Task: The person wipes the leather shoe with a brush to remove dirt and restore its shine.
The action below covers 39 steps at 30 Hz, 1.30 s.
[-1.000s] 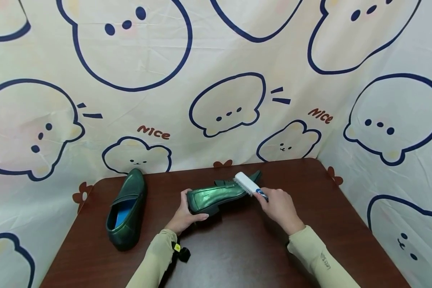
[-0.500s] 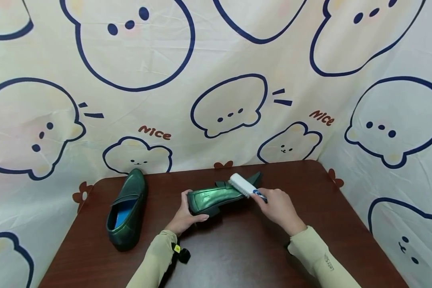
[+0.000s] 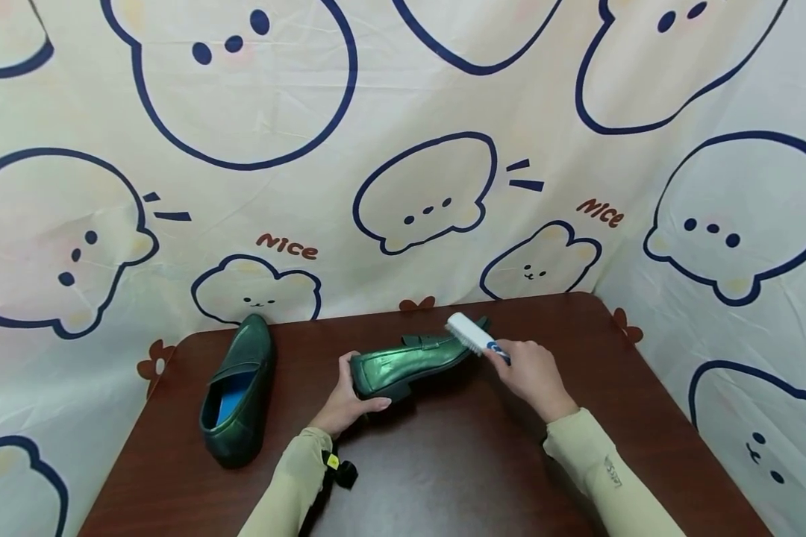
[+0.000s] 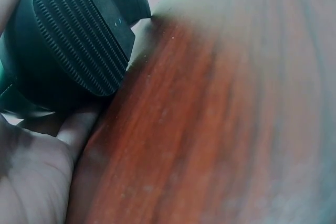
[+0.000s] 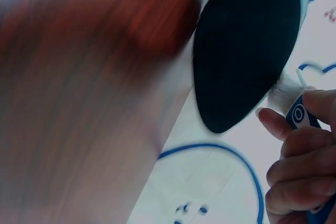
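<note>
A shiny green loafer [image 3: 403,367] lies tipped on its side at mid-table, its toe pointing right. My left hand [image 3: 346,395] grips it round the heel; the ridged dark heel block [image 4: 79,35] fills the upper left of the left wrist view. In my right hand [image 3: 529,374] is a brush [image 3: 469,333] with a white head and a blue-marked handle. Its bristles lie against the loafer's side near the toe. The right wrist view shows the dark sole [image 5: 241,56], with curled fingers [image 5: 302,163] round the handle.
A second green loafer [image 3: 237,395] with a blue insole stands upright on the left of the brown table [image 3: 443,477]. A cloth printed with cartoon outlines [image 3: 416,89] hangs behind and beside the table. A small black device is strapped at my left wrist.
The brush slid left along the loafer, then back right to nearer the toe, with my right hand following. My left hand and both loafers have hardly moved.
</note>
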Motion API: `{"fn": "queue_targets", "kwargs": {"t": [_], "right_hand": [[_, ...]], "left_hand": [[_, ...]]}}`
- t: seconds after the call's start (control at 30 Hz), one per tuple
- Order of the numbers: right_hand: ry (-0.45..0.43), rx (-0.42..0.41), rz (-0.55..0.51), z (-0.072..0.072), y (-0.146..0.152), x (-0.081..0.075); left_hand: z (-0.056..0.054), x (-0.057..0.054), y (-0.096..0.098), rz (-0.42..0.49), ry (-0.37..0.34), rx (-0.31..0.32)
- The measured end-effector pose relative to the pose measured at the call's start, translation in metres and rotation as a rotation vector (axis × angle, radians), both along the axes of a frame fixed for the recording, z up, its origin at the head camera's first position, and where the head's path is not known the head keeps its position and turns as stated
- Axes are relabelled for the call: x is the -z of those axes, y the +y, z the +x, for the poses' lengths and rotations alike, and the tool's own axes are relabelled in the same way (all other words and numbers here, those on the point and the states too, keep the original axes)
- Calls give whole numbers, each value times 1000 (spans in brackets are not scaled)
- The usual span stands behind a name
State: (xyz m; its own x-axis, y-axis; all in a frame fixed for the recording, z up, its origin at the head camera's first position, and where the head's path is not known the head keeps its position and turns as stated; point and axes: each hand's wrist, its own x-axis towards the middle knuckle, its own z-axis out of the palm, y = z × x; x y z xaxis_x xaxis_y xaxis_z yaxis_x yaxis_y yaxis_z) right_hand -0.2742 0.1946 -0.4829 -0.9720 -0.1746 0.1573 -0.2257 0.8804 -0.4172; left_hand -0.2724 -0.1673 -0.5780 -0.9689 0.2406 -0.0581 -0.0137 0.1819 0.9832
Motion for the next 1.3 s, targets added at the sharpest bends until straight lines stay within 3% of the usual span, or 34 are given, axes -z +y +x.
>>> {"fn": "queue_targets", "kwargs": {"t": [0.2,0.5,0.63,0.83,1.07,1.17,1.3], "right_hand": [[27,31,15,-10,10,0],[32,-83,-26,17,-15,-6],[27,-120,-9,20,-24,-5],[-26,-67,-1,8,-7,-2],[1,19,-9,-9,20,4],[-1,1,-19,-10,20,6],[18,7,-17,-8,17,6]], "left_hand": [[0,-2,1,8,11,7],[1,-2,-2,-7,-7,-5],[0,-1,-2,-10,4,-10],[0,-2,0,-21,-6,-2],[-4,-3,1,-40,0,31],[-4,-8,-2,-72,77,52],[-1,-27,-1,-215,290,99]]}}
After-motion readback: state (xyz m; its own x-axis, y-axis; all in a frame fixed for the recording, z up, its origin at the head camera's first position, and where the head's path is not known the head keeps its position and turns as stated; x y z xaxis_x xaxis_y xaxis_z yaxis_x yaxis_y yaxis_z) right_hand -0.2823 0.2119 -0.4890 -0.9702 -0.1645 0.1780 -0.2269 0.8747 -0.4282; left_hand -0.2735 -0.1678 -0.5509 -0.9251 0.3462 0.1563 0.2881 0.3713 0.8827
